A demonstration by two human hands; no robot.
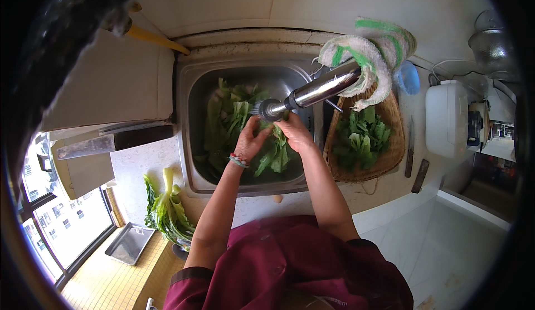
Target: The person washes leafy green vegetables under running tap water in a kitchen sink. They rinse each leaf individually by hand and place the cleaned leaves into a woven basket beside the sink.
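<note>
Lettuce-like green leaves (240, 113) lie in the stainless steel sink (182, 134). The faucet's spray head (269, 110) hangs over them with water coming out. Just below it, my left hand (250, 138) pinches a green leaf (273, 155), a beaded bracelet on its wrist. My right hand (296, 134) grips the same bunch from the other side. The spray head partly hides the fingertips of both hands. To the right of the sink, a woven bamboo basket (334, 159) holds more torn green leaves (361, 136).
A striped towel (372, 59) drapes over the faucet (330, 83). Right of the basket lie a knife (410, 151) and a dark flat handle (420, 176). A cleaver (113, 140) is at left, above a whole leafy head (169, 205). A metal tray (130, 243) lies by the window.
</note>
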